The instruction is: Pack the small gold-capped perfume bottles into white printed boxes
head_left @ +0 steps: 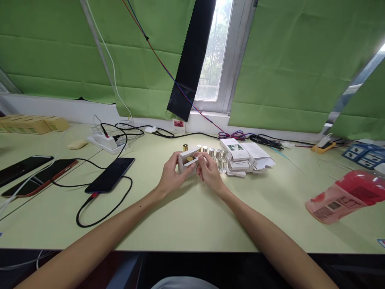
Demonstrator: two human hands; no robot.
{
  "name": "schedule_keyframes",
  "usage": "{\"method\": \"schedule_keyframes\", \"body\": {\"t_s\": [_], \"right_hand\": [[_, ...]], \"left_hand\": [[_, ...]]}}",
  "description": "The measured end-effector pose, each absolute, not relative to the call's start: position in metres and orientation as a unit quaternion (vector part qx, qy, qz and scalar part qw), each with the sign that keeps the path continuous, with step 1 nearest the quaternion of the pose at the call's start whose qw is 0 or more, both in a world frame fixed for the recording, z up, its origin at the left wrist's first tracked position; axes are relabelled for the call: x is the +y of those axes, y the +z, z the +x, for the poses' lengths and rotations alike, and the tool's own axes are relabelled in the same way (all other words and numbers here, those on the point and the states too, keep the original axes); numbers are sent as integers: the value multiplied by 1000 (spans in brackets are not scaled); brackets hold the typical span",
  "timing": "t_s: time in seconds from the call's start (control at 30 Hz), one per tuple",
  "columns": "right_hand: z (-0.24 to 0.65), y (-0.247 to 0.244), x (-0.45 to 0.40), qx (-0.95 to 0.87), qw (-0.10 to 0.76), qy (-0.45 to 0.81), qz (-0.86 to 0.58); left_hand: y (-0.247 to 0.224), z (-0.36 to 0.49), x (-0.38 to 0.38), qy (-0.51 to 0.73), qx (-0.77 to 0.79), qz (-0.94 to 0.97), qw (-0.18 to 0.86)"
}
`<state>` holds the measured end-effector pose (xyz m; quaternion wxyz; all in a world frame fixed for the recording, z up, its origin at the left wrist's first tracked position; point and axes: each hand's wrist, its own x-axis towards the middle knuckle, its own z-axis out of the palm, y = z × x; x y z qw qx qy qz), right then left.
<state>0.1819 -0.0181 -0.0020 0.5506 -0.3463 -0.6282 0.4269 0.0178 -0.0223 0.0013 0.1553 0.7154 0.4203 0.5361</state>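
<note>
My left hand (171, 176) is wrapped round a small white cardboard box (183, 159), whose top is open. Inside it shows a round gold cap (189, 159). At the box's right side, my right hand (210, 173) is closed, thumb and fingertips pinching at its flap; the fingers partly hide this edge. Just behind and to the right stand several small glass bottles (224, 162) with silver caps in a row. A gold-capped bottle (185, 147) rises behind the box, its lower part hidden.
Right of the bottles lies a pile of flattened white boxes (236, 150). A phone (110, 175) on a black cable and a power strip (106, 141) are to the left. A pink-red bottle (333, 200) stands at right. Cables (192, 134) run along the wall.
</note>
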Motion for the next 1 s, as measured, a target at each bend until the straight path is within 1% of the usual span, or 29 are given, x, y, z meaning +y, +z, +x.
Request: {"method": "schedule_keyframes", "body": {"t_s": [0.3,0.67,1.0], "right_hand": [[182,-3,-17,-625,542,445,-344],[182,-3,-18,-633,541,435,-343],[183,-4,-18,-641,535,431,-342]], "left_hand": [[1,18,-24,533,432,709,162],[1,19,-25,534,439,701,173],[2,19,-25,534,437,705,164]]}}
